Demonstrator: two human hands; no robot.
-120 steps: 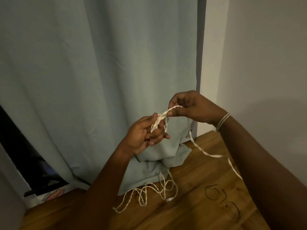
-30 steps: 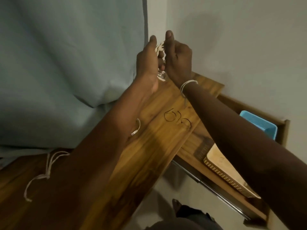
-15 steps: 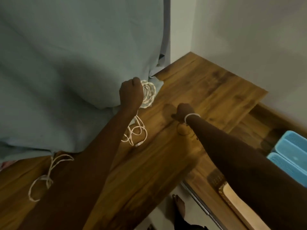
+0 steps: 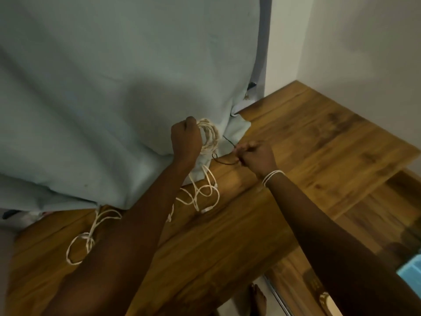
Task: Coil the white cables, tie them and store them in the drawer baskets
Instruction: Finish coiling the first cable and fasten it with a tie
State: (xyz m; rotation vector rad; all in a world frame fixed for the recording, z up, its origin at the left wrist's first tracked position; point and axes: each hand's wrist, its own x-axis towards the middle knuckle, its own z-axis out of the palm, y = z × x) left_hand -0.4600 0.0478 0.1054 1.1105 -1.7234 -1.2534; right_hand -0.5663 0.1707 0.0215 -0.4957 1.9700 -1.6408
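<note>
Coiled white cable bundle (image 4: 208,139), gripped in left hand (image 4: 185,142) fingers, above wooden surface (image 4: 307,142) | thin black tie (image 4: 224,159) pinched by right hand (image 4: 256,156) fingers beside it | risk: loosened grip unravels loops; trailing white cable end (image 4: 200,195) snags | half-second earlier: right hand lay on surface, tie not lifted.

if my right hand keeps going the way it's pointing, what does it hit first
Probably the white cable coil held in the left hand: the right hand, pinching a dark tie, points at it. Depth is unclear.
</note>
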